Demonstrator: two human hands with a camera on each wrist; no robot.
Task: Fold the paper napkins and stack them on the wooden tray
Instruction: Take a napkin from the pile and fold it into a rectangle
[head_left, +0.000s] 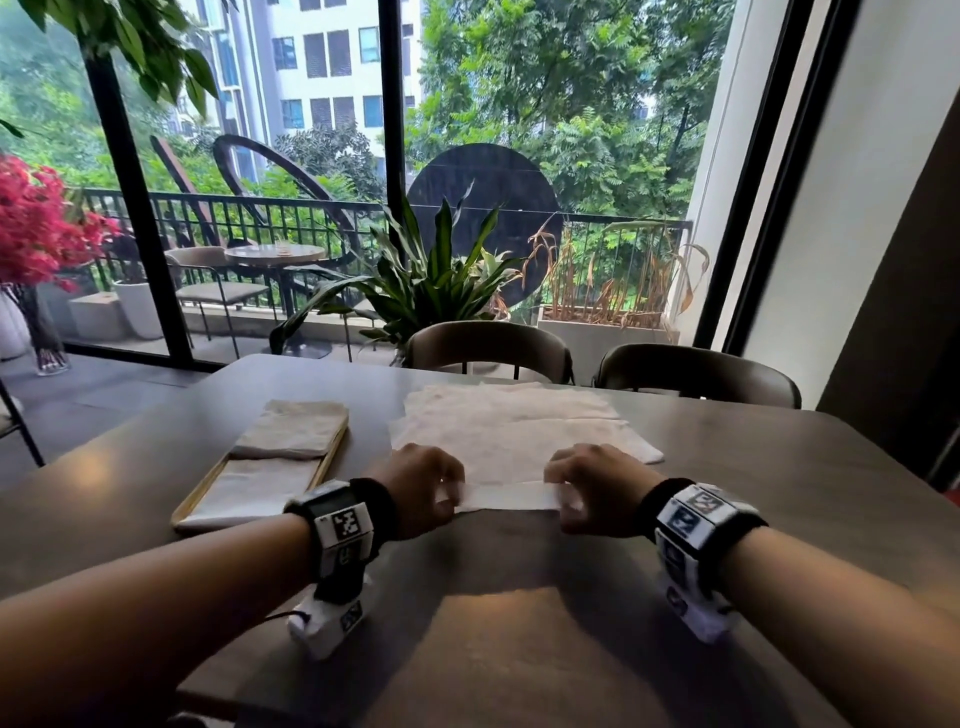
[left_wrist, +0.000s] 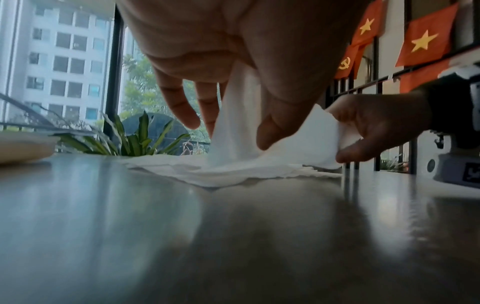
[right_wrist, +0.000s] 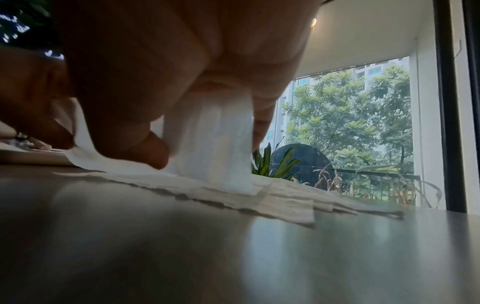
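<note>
You are starting a fold: your left hand (head_left: 418, 491) and right hand (head_left: 597, 488) each pinch a near corner of the top paper napkin (head_left: 506, 496) on the table (head_left: 727, 519), right of the wooden tray (head_left: 200, 499); next, carry that edge evenly to the far edge.

both forearms stretched forward side by side, left hand (head_left: 415, 488) and right hand (head_left: 597, 491) knuckles-up, fingers (left_wrist: 272, 131) curled, pinching with thumbs

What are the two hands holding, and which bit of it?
Both hold the top napkin by its near edge: the left hand pinches the left corner, the right hand the right corner.
</note>
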